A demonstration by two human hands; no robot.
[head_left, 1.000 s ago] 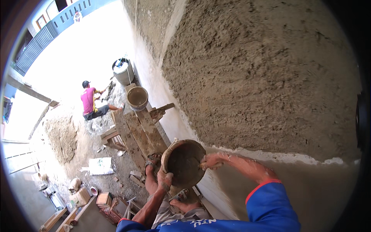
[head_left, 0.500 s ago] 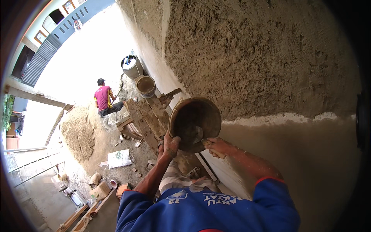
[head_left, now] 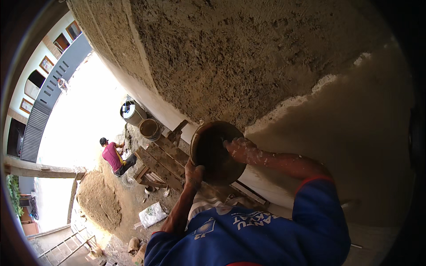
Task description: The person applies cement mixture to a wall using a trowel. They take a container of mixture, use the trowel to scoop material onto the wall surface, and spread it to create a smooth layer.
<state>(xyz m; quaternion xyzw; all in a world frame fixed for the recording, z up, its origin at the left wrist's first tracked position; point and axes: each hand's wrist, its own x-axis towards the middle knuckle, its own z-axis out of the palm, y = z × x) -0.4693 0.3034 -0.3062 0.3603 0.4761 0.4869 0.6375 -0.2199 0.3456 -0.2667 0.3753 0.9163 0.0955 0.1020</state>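
Dark round basin point(head_left: 213, 159) just below centre of view, tilted, mouth toward the wearer, its inside in deep shade. Left hand point(head_left: 194, 175) clamps its rim near the basin's 7 o'clock, thumb over the lip, fingers wrapped outside. Right hand point(head_left: 239, 150) over the rim at the basin's 3 o'clock, fingers curled well in; cannot tell whether they grip anything. Right forearm spattered pale. Rough plaster wall point(head_left: 248, 57) spans 12 to 1 o'clock, smoother wall point(head_left: 350, 137) at 3. Wooden planks point(head_left: 162, 162) at 8, pail point(head_left: 150, 129) at 9, seated co-worker point(head_left: 114, 157) between 8 and 9, sand heap point(head_left: 98, 199) at 8, white sack point(head_left: 152, 215) near 7.
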